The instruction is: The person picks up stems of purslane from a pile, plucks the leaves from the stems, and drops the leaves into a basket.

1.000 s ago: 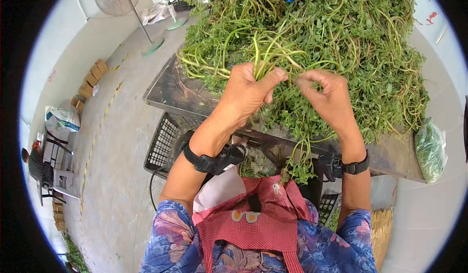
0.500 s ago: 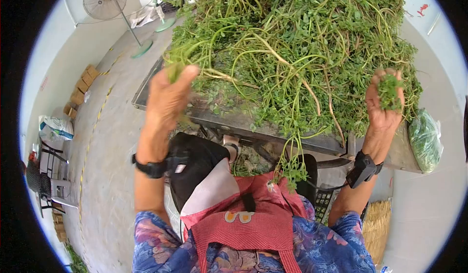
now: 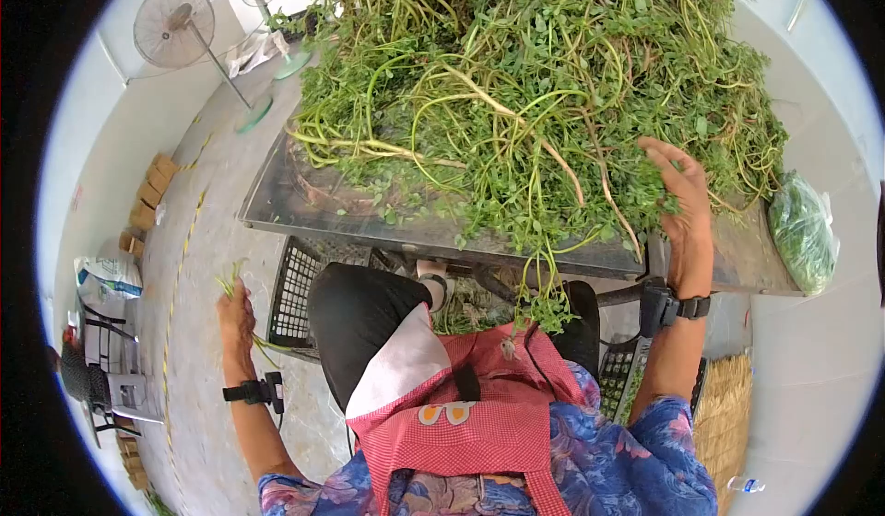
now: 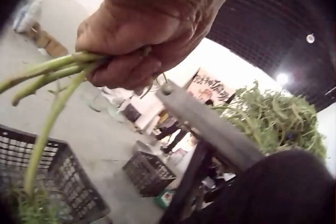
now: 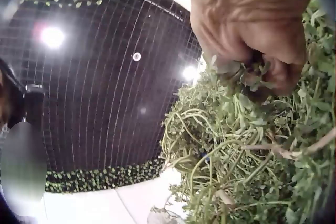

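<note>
The left hand [image 3: 236, 318] pinches a few stems [image 4: 68, 60] between thumb and fingers, out beyond the counter [image 3: 313, 207] on its left side; a light, steady pinch should keep them together without bruising. The long drooping one (seen against the black crate [image 4: 76, 179] from the left wrist) is best kept clear of the rim. The right hand [image 3: 684, 193] is at the heap [image 3: 553, 64] on the counter, fingers curved about leaves; whether they grip any, I cannot tell. Working from the loose margin should spare the tangled stems from snapping
</note>
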### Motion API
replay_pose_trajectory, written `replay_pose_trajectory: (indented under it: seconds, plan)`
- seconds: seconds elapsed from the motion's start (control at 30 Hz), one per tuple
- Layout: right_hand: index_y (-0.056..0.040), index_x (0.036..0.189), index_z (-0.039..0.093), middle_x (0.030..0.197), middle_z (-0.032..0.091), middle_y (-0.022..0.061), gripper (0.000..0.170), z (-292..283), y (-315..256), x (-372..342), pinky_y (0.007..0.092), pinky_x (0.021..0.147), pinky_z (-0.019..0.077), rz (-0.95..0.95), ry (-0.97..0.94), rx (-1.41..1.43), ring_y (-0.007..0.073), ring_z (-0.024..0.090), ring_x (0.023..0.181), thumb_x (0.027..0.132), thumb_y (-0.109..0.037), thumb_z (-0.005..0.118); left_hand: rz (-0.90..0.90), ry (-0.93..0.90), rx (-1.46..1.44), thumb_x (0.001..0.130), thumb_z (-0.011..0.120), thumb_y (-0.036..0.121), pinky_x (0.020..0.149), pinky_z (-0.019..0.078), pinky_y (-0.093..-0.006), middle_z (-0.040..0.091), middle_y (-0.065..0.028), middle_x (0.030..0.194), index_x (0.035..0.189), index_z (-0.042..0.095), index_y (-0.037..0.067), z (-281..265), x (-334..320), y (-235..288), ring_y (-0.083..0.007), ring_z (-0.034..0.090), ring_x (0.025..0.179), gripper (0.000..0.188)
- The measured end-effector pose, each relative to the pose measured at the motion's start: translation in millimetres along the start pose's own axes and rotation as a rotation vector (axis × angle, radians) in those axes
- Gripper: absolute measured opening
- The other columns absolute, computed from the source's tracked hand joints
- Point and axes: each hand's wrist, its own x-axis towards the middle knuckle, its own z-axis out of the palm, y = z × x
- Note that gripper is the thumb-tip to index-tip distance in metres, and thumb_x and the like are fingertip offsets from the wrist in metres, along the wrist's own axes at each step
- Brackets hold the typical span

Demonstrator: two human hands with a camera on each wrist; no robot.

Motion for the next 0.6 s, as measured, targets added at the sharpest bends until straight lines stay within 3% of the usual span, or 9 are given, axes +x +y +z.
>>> replay_pose_trajectory:
  seconds: [0.07, 0.1, 0.17, 0.2, 0.23, 0.3, 0.43, 0.5, 0.6]
  plan:
    - [0.0019, 0.101, 0.065, 0.099, 0.064, 0.0114, 0.025, 1, 6, 9, 0.0310, 0.088, 0.0394, -0.046, -0.002, -0.249, 0.0160, 0.056, 0.094, 0.080, -0.011, 0.066, -0.032, -0.049, 0.176, 0.083, 0.058, 0.048, 0.030, 0.0298, -0.0240, 0.048, -0.0017, 0.057, 0.086, 0.053, 0.007, -5, 16, -42, -0.0086, 0.038, 0.033, 0.041]
    - [0.0019, 0.101, 0.065, 0.099, 0.064, 0.0114, 0.025, 1, 12, 15, 0.0310, 0.088, 0.0394, -0.050, 0.000, -0.249, 0.0160, 0.056, 0.094, 0.080, -0.011, 0.066, -0.173, -0.082, 0.352, 0.079, 0.064, 0.044, 0.049, 0.0495, -0.0299, 0.060, -0.0159, 0.086, 0.107, 0.051, -0.001, 1, 9, -41, -0.0211, 0.061, 0.059, 0.055]
    - [-0.0017, 0.101, 0.065, 0.102, 0.063, 0.0081, 0.029, 4, 17, 23, 0.0339, 0.093, 0.0351, 0.008, -0.101, -0.363, 0.0174, 0.052, 0.103, 0.080, -0.021, 0.067, 0.815, 0.223, 1.064, 0.078, 0.067, 0.028, 0.074, 0.0514, -0.0374, 0.057, -0.0241, 0.106, 0.123, 0.042, -0.005, -13, 62, -133, -0.0291, 0.062, 0.081, 0.062]
    - [-0.0017, 0.102, 0.065, 0.100, 0.064, 0.0087, 0.031, 10, 15, 24, 0.0354, 0.093, 0.0350, 0.033, -0.127, -0.414, 0.0182, 0.053, 0.100, 0.080, -0.023, 0.067, 0.613, 0.174, 0.979, 0.077, 0.068, 0.025, 0.090, 0.0432, -0.0381, 0.048, -0.0263, 0.123, 0.131, 0.036, -0.004, 0, 47, -108, -0.0328, 0.055, 0.100, 0.070]
    - [-0.0017, 0.102, 0.065, 0.100, 0.064, 0.0087, 0.031, 14, 16, 26, 0.0354, 0.093, 0.0350, 0.033, -0.125, -0.413, 0.0182, 0.053, 0.100, 0.080, -0.023, 0.067, 0.615, 0.173, 0.980, 0.077, 0.068, 0.025, 0.090, 0.0432, -0.0381, 0.048, -0.0263, 0.123, 0.131, 0.036, -0.004, 11, 38, -82, -0.0328, 0.055, 0.100, 0.070]
    - [0.0023, 0.099, 0.065, 0.094, 0.064, 0.0099, 0.027, 20, 19, 33, 0.0311, 0.085, 0.0399, 0.108, -0.182, -0.528, 0.0170, 0.056, 0.086, 0.080, -0.017, 0.066, 0.518, 0.152, 0.694, 0.077, 0.068, 0.026, 0.084, 0.0458, -0.0352, 0.053, -0.0226, 0.119, 0.128, 0.041, -0.002, 34, 22, -25, -0.0305, 0.058, 0.098, 0.064]
    - [0.0018, 0.095, 0.066, 0.087, 0.065, 0.0093, 0.026, 28, 12, 31, 0.0307, 0.083, 0.0409, 0.033, -0.146, -0.476, 0.0161, 0.056, 0.082, 0.080, -0.020, 0.067, 0.652, 0.114, 0.412, 0.082, 0.063, 0.019, 0.075, 0.0471, -0.0303, 0.058, -0.0182, 0.113, 0.120, 0.051, -0.002, 84, -19, 79, -0.0234, 0.061, 0.091, 0.046]
    - [0.0016, 0.095, 0.066, 0.087, 0.065, 0.0099, 0.027, 29, 14, 32, 0.0318, 0.084, 0.0405, 0.022, -0.183, -0.465, 0.0163, 0.056, 0.083, 0.079, -0.019, 0.069, 0.619, -0.012, 0.358, 0.085, 0.060, 0.019, 0.083, 0.0469, -0.0319, 0.058, -0.0172, 0.114, 0.119, 0.052, -0.003, 113, -49, 128, -0.0218, 0.058, 0.098, 0.041]
    - [0.0016, 0.099, 0.065, 0.097, 0.064, 0.0118, 0.032, 36, 27, 36, 0.0370, 0.095, 0.0329, 0.036, -0.273, -0.342, 0.0207, 0.054, 0.098, 0.079, -0.024, 0.069, 0.849, -0.112, 0.173, 0.083, 0.062, 0.017, 0.076, 0.0468, -0.0285, 0.063, -0.0113, 0.099, 0.109, 0.059, 0.001, 168, -59, 154, -0.0174, 0.060, 0.089, 0.030]
